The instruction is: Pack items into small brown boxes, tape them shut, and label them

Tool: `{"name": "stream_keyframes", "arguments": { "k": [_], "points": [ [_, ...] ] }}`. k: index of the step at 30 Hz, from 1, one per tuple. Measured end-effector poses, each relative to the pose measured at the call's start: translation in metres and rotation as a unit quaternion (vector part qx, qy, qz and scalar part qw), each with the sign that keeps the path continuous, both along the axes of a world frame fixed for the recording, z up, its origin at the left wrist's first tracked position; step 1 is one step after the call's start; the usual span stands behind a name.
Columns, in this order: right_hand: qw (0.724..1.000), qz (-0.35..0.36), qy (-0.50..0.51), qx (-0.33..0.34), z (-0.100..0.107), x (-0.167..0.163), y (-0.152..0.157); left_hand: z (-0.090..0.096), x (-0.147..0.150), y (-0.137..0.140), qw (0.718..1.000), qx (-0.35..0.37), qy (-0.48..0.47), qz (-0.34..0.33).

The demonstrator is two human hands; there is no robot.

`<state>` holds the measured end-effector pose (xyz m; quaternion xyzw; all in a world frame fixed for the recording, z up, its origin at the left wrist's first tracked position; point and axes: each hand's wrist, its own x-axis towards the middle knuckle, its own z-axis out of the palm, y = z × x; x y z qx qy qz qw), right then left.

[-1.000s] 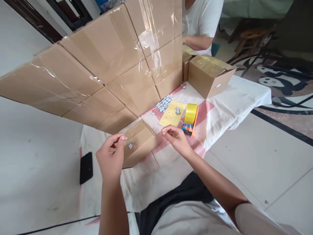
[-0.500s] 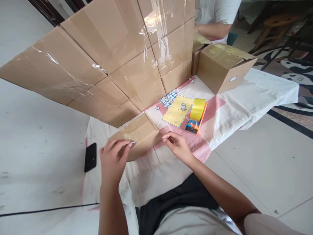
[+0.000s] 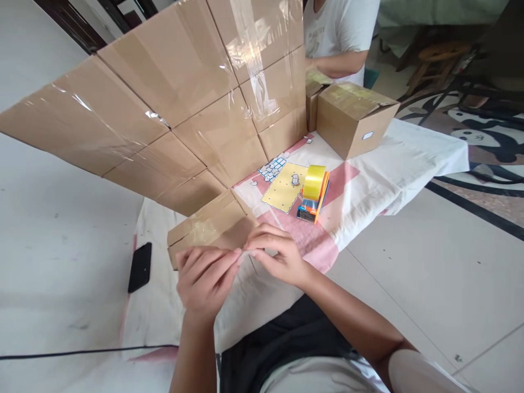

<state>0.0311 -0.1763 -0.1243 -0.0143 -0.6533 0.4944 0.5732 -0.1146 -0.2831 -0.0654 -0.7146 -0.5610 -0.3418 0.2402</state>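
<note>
My left hand (image 3: 207,278) and my right hand (image 3: 278,254) meet in front of a small cardboard box (image 3: 216,218) with tape across its top. Between the fingertips of both is a small white sticker (image 3: 245,255), pinched from either side. Its face cannot be made out. Beyond the box lies a yellow sheet (image 3: 274,196) with a wavy edge, one crumpled white piece (image 3: 295,179) on it. A pile of small white labels with blue borders (image 3: 273,168) sits by the sheet. An orange and blue tape dispenser (image 3: 314,188) with a yellow roll stands to the right.
A tall wall of taped cardboard boxes (image 3: 213,125) rises behind the small box. Another box (image 3: 347,123) with a white label stands at the back right, near a person (image 3: 347,33) in white. A black phone (image 3: 140,267) rests at the left on the cloth-covered table (image 3: 426,147).
Both hands have come together in front of the small box; they were apart before. The sticker, earlier in my left fingertips, is now pinched by both hands. The view has shifted slightly.
</note>
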Motion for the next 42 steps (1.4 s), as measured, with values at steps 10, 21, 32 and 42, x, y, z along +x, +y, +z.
{"name": "stream_keyframes", "arguments": {
  "k": [10, 21, 32, 42],
  "points": [
    [0.980, 0.028, -0.197, -0.023, -0.037, 0.010, 0.061, -0.010, -0.121, 0.032, 0.893, -0.332, -0.151, 0.265],
    [0.956, 0.178, -0.231, 0.022, -0.065, -0.014, 0.059, -0.009, -0.136, 0.009, 0.911, -0.366, -0.122, 0.148],
    [0.960, 0.019, -0.249, -0.130, -0.078, -0.036, 0.037, -0.009, -0.136, 0.012, 0.908, -0.363, -0.123, 0.171],
    [0.960, -0.056, -0.171, -0.214, -0.097, -0.043, -0.029, -0.018, -0.146, 0.015, 0.915, -0.351, -0.117, 0.161]
  ]
}}
